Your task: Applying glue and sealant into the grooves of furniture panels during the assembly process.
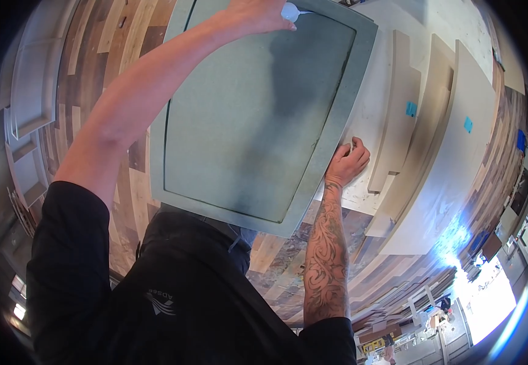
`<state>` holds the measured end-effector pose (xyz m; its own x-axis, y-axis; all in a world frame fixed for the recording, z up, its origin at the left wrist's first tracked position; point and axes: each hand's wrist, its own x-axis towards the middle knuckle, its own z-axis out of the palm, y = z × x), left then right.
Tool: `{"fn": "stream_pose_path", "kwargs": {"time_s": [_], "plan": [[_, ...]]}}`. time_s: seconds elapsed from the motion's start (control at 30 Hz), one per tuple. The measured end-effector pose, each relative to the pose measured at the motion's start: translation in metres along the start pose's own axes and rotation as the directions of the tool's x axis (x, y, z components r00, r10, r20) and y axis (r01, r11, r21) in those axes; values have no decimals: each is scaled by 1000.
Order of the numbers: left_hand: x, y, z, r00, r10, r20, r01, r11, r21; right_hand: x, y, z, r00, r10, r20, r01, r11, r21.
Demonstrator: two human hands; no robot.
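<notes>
Notably, the grey-green, rectangular framed panel (239,121) could tip if leaned on: it seems to overhang the white table's (364,109) near edge. Left arm (148,85) crosses it, left hand (261,15) gripping a white, rounded, nozzled applicator (289,11) near its far edge; right hand (349,163) curls beside its right edge, contents unclear.

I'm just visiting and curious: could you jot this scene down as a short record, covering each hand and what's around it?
Left hand: gripping a white, rounded object with a narrow tip, over the panel's far end
Right hand: fingers curled, beside the panel's right edge; whether it holds anything is unclear
Panel: grey-green, with a raised border around a recessed middle
To the right: beige boards with two small blue patches
Floor: wood-look planks in mixed browns
</notes>
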<state>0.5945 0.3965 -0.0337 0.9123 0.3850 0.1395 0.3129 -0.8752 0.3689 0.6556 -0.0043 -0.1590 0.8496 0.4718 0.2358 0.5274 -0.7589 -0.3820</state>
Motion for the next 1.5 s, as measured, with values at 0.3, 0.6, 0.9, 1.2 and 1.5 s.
{"fn": "stream_pose_path", "kwargs": {"time_s": [0.3, 0.6, 0.9, 1.2, 1.5], "plan": [[-7, -55, 17, 986, -164, 35, 152, 963, 222, 5, -10, 9, 999, -50, -16, 51, 999, 19], [-7, -17, -24, 932, -302, 200, 270, 947, 175, 1, 1, 5, 999, -41, -19, 41, 999, -10], [-8, -18, -26, 941, -304, 151, 265, 935, 235, 3, -2, 6, 999, -37, -18, 37, 999, -3], [2, 1, -29, 901, -364, 238, 329, 928, 172, 1, 0, 6, 999, -30, -18, 30, 1000, 0], [5, 4, -30, 912, -345, 222, 309, 933, 183, 2, -2, 4, 1000, -20, -18, 20, 1000, 1]]}}
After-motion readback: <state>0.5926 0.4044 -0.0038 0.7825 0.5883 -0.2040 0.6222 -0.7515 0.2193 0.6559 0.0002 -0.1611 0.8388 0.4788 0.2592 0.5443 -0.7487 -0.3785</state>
